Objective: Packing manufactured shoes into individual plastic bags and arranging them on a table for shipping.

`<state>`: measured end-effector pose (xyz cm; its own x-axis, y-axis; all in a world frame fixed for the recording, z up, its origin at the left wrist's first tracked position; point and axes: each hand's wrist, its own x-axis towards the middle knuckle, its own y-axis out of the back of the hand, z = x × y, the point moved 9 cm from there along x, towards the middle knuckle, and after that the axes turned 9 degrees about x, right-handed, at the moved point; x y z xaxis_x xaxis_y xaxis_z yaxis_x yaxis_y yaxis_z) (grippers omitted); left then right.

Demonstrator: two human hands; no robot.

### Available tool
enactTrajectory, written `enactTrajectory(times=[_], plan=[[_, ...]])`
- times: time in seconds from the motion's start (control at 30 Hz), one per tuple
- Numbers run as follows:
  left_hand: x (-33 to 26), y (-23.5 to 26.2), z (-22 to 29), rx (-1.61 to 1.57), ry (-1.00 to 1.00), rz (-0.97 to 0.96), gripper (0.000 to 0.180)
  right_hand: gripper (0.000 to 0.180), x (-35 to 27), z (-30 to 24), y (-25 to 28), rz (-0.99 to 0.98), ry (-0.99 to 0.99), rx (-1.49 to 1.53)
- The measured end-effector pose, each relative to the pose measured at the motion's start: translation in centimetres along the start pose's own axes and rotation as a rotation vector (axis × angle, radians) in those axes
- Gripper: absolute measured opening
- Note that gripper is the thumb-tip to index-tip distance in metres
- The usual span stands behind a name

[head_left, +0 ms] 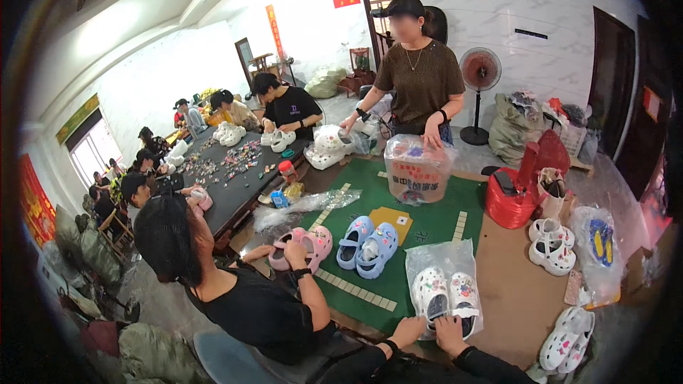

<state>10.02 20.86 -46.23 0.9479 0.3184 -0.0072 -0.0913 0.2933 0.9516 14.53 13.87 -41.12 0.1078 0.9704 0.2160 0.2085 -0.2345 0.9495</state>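
A pair of white clogs (pixel 464 297) with colourful charms and dark insoles lies side by side, toes away from me, in a clear plastic bag (pixel 445 259) at the table's near edge. My left hand (pixel 409 331) is closed at the bag's near left corner, by one clog's heel. Close to its right, my right hand (pixel 449 336) has its fingers bent over the bag's near edge, at the heels. Whether the fingers also touch the clogs is hard to make out. Left of the bag sits a blue pair of clogs (pixel 377 249) on the green mat (pixel 363 291).
A co-worker at left handles pink clogs (pixel 319 245). Across the table, another person holds a large clear bag (pixel 420 171). At right are a red bundle (pixel 512 199), white clogs (pixel 551 247), more charmed clogs (pixel 567 340) and a bagged blue-and-yellow pair (pixel 601 242).
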Motion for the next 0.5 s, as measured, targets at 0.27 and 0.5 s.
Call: enactTrajectory(times=[0.27, 0.5], plan=[[-0.8, 1.0, 0.3, 0.17, 0.055, 0.129, 0.014, 0.046, 0.8, 0.0, 1.7, 0.004, -0.02, -0.111], [-1.2, 0.0, -0.8, 0.029, 0.21, 0.046, 0.02, 0.087, -2.3, 2.5, 2.5, -0.221, 0.078, -0.022]])
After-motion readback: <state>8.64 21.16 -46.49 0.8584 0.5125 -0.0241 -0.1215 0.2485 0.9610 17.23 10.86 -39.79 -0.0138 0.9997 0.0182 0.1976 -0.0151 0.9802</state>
